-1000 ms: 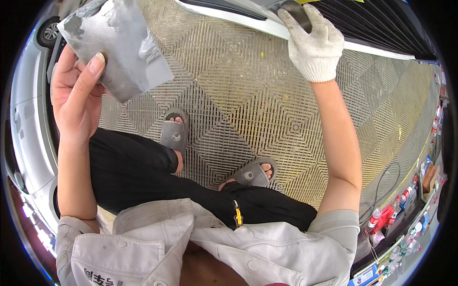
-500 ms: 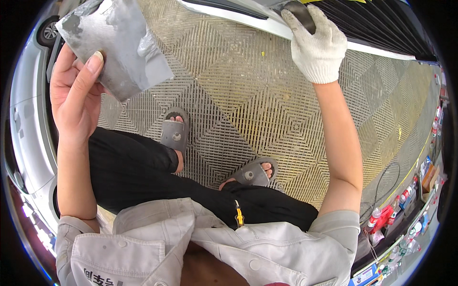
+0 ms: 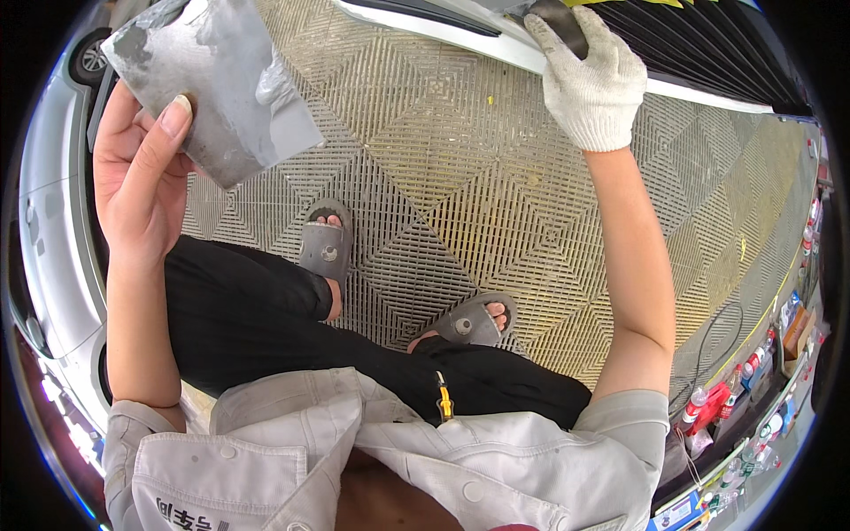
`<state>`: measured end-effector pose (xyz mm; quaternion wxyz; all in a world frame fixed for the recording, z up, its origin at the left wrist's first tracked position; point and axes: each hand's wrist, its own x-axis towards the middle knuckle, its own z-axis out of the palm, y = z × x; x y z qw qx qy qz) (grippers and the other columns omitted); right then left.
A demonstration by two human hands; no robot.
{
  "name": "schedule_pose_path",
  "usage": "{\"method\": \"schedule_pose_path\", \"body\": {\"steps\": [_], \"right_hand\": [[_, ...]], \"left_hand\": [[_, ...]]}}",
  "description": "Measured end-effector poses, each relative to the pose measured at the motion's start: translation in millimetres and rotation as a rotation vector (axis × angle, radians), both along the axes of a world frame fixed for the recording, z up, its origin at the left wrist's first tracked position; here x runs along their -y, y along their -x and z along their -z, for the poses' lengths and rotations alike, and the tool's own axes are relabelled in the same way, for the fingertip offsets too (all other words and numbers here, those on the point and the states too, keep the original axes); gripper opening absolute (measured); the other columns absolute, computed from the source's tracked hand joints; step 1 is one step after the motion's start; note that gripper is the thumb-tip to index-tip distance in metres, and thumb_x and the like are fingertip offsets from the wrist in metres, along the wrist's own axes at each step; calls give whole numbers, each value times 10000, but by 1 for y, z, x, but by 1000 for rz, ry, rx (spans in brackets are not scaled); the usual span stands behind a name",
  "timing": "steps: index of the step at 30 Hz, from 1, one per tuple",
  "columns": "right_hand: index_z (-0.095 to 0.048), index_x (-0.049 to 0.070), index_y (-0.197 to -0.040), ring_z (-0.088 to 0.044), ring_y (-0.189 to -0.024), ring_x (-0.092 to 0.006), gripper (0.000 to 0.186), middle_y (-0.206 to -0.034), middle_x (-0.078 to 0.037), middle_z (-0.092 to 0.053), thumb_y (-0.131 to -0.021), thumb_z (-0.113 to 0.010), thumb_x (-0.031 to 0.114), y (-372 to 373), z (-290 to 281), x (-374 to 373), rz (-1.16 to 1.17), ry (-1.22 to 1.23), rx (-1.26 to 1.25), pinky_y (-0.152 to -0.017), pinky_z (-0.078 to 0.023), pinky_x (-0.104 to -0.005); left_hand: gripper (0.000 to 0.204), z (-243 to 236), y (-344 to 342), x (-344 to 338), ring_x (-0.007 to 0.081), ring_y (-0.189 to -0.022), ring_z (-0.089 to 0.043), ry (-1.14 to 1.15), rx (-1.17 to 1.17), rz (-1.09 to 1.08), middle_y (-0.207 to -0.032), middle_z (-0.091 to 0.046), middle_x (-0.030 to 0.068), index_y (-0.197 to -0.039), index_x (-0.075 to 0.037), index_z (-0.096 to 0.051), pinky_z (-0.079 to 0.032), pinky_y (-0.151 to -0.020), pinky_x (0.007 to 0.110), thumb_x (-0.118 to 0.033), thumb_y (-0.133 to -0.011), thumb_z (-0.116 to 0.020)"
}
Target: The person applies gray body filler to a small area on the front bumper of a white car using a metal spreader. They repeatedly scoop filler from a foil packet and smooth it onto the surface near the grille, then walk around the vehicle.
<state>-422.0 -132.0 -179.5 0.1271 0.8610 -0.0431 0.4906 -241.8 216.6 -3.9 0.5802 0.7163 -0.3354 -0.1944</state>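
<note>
My left hand [image 3: 142,181], bare, grips a flat grey rectangular putty board [image 3: 217,106] by its lower left edge, thumb on top. A pale grey lump of putty [image 3: 278,85] lies near the board's right edge, and smears cover its far part. My right hand [image 3: 595,93], in a white knitted glove, holds a dark, rounded putty spreader [image 3: 560,26] between thumb and fingers. The spreader is at the white car panel [image 3: 505,44] at the top of the view; its working edge is hard to make out there. Grey patches show on the panel beside it.
Ribbed, dark pleated sheeting [image 3: 717,53] lies beyond the panel at upper right. A silver car [image 3: 62,203] stands along the left. Plastic bottles [image 3: 730,389] and boxes crowd the lower right rim. My sandalled feet are on the grated floor [image 3: 425,212].
My right hand has shifted very slightly to the right and toward the top with the spreader. The left hand and putty board stay nearly still.
</note>
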Motion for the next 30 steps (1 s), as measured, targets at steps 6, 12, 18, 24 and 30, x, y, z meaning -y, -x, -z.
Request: {"method": "schedule_pose_path", "body": {"steps": [6,12,18,24,30], "right_hand": [[-786,314,-1183,-710,-824,-197,523,-1236,-101,-632,-697,-841,129,7,4,6,127,55,-152,-649,-603,-305],[-777,213,-1140,-635,-814,-304,427,-1180,-149,-613,-736,-755,76,7,0,-1,-5,1,-21,-650,-478,-437],[-785,203,-1113,-635,-853,-309,387,-1182,-143,-613,-746,-750,82,3,-7,-2,7,42,-16,-671,-474,-441],[-785,197,-1110,-637,-854,-311,368,-1190,-148,-615,-759,-747,93,2,-7,0,30,49,-31,-678,-477,-440],[-784,197,-1106,-642,-834,-311,366,-1185,-152,-621,-757,-748,95,5,-4,0,25,20,-47,-668,-486,-445]], "left_hand": [[510,1,0,0,124,-999,-705,-4,26,-16,-1205,-720,100,-1519,29,-448,-569,-819,262,-93,-1045,-590],[517,0,-2,-2,122,-993,-706,-28,48,17,-1207,-721,101,-1522,29,-440,-573,-808,263,-94,-1044,-594],[520,0,-1,-1,127,-1004,-710,-13,30,21,-1218,-718,105,-1527,32,-428,-579,-810,269,-97,-1048,-585],[517,-1,-1,-1,138,-1016,-711,-18,31,30,-1235,-711,112,-1528,33,-428,-581,-813,273,-93,-1050,-578],[516,0,-1,-1,155,-1074,-704,-15,31,20,-1274,-700,125,-1529,29,-430,-575,-855,281,-94,-1050,-578]]}}
